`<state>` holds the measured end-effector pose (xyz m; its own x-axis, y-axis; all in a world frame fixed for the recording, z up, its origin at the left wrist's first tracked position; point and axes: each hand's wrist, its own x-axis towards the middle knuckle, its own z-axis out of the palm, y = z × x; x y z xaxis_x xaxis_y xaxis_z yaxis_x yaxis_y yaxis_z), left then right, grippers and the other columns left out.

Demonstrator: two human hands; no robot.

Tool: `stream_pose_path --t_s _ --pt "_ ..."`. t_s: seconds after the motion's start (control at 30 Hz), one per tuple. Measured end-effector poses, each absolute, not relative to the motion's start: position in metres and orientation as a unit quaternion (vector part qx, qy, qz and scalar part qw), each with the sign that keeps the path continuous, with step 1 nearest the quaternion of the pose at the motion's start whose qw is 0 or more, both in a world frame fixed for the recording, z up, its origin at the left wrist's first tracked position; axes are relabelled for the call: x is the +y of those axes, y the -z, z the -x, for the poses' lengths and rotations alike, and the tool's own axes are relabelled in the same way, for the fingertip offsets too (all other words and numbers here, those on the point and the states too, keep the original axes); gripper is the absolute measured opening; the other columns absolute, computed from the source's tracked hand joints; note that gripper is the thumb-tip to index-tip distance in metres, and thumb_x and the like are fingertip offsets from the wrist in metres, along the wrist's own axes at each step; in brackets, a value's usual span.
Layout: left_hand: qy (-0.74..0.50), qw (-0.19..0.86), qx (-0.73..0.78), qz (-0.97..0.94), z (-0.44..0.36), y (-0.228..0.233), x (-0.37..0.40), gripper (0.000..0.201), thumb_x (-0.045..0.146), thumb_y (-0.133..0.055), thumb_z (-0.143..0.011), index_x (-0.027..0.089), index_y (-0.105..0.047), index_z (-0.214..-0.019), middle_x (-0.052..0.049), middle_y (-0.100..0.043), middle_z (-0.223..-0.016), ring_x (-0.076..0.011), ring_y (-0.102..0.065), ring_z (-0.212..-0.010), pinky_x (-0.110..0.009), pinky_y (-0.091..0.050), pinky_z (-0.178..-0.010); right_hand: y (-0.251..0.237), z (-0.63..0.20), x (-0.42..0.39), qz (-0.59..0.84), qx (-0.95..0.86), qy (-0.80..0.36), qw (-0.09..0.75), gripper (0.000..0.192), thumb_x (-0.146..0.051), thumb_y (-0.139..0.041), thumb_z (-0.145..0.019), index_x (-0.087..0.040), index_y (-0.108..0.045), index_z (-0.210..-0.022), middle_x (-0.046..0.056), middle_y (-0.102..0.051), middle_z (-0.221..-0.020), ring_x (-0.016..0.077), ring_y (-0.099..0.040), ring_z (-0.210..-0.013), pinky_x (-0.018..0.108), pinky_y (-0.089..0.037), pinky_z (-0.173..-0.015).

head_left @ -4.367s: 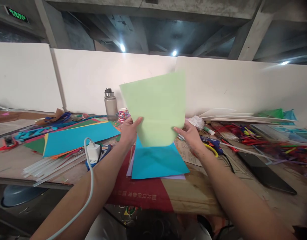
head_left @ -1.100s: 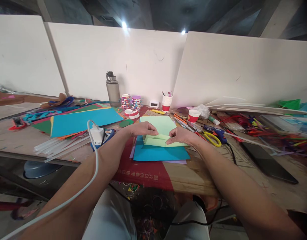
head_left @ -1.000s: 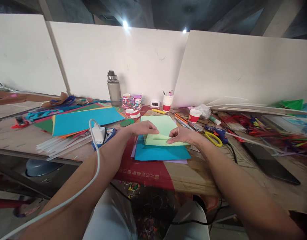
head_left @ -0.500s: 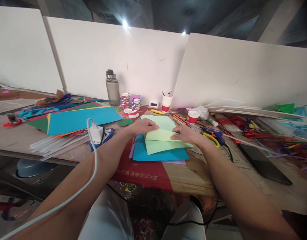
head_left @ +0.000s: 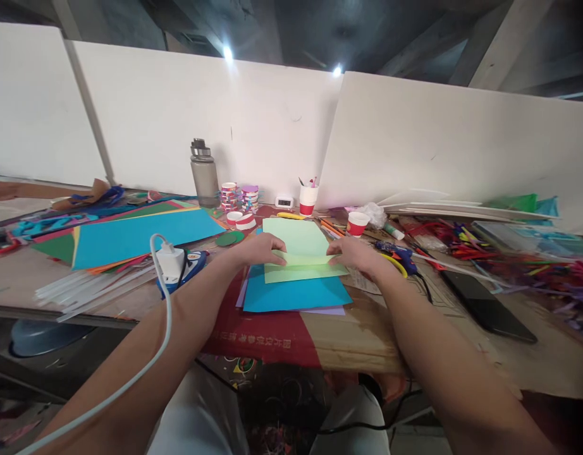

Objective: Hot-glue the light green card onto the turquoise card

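Observation:
A light green sheet of paper (head_left: 298, 237) lies in front of me with a fold across its lower part. My left hand (head_left: 267, 248) pinches its left side between thumb and fingers. On the opposite side, my right hand (head_left: 346, 251) grips the paper's right edge the same way. Beneath it rests a blue sheet (head_left: 296, 296), with a purple sheet (head_left: 336, 311) showing at the bottom edge. All of these sit on a red and brown cardboard piece (head_left: 272, 338).
At left are more coloured sheets (head_left: 144, 234), clear glue sticks (head_left: 92, 291) and a white plug (head_left: 172, 260) with its cable. A bottle (head_left: 205, 177) and paper cups (head_left: 357, 223) stand behind. A glue gun (head_left: 398, 254) and a black phone (head_left: 488, 306) lie at right.
The green paper now lies flatter and straighter on the blue sheet; its raised lower flap has come down. My hands have moved slightly apart, and the whole view has shifted a little.

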<state>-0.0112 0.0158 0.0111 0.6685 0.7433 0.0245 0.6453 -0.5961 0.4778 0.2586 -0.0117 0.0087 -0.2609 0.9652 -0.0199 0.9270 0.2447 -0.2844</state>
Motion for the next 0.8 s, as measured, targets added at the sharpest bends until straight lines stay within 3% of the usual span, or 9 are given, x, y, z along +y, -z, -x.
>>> stream_pose_path --t_s 0.17,0.3,0.43,0.57,0.67,0.8 --pt "-0.081 0.223 0.362 -0.901 0.014 -0.014 0.015 0.033 0.045 -0.065 -0.067 0.017 -0.067 -0.084 -0.001 -0.067 -0.084 -0.015 -0.055 -0.075 -0.022 -0.035 -0.062 -0.009 -0.266 -0.006 0.631 -0.762 -0.112 0.092 0.031 -0.026 -0.07 -0.071 -0.018 -0.069 -0.101 0.005 -0.07 -0.104 0.0199 -0.064 -0.092 0.023 -0.045 -0.072" --pt "-0.085 0.2 0.359 -0.908 0.013 -0.015 0.014 0.029 0.043 -0.058 -0.072 0.016 -0.066 -0.075 0.0 -0.063 -0.075 -0.0125 -0.051 -0.067 -0.022 -0.032 -0.057 -0.008 -0.268 -0.007 0.627 -0.76 -0.128 0.113 0.031 -0.026 -0.072 -0.07 -0.018 -0.069 -0.1 0.005 -0.07 -0.102 0.0198 -0.064 -0.09 0.024 -0.045 -0.072" --pt "-0.102 0.188 0.392 -0.895 0.013 -0.014 0.013 0.029 0.043 -0.056 -0.073 0.016 -0.065 -0.076 0.001 -0.062 -0.072 -0.013 -0.05 -0.065 -0.022 -0.031 -0.055 -0.01 -0.274 -0.007 0.606 -0.742 -0.189 0.216 0.03 -0.038 -0.062 -0.079 -0.017 -0.068 -0.099 0.005 -0.071 -0.096 0.0174 -0.063 -0.085 0.024 -0.045 -0.071" --pt "-0.114 0.185 0.413 -0.885 0.01 -0.014 0.011 0.029 0.043 -0.055 -0.073 0.017 -0.066 -0.077 0.0 -0.065 -0.075 -0.0149 -0.053 -0.069 -0.022 -0.034 -0.058 -0.018 -0.292 -0.006 0.686 -0.642 -0.107 0.326 0.034 -0.041 -0.047 -0.087 -0.015 -0.066 -0.1 0.007 -0.07 -0.093 0.0172 -0.063 -0.082 0.025 -0.044 -0.07" --pt "-0.117 0.18 0.417 -0.883 0.008 -0.014 0.01 0.028 0.042 -0.055 -0.074 0.018 -0.067 -0.078 0.0 -0.067 -0.08 -0.0163 -0.056 -0.073 -0.022 -0.035 -0.06 -0.021 -0.32 -0.011 0.768 -0.575 -0.008 0.282 0.033 -0.037 -0.05 -0.085 -0.013 -0.064 -0.103 0.011 -0.069 -0.099 0.0218 -0.063 -0.091 0.029 -0.044 -0.077" --pt "-0.1 0.189 0.409 -0.887 0.008 -0.018 0.008 0.028 0.041 -0.057 -0.072 0.018 -0.068 -0.082 -0.001 -0.069 -0.085 -0.0172 -0.058 -0.078 -0.022 -0.036 -0.062 -0.012 -0.365 -0.022 0.839 -0.523 0.075 0.131 0.047 -0.042 -0.054 -0.082 -0.004 -0.062 -0.108 0.026 -0.063 -0.11 0.0341 -0.059 -0.105 0.039 -0.044 -0.083"
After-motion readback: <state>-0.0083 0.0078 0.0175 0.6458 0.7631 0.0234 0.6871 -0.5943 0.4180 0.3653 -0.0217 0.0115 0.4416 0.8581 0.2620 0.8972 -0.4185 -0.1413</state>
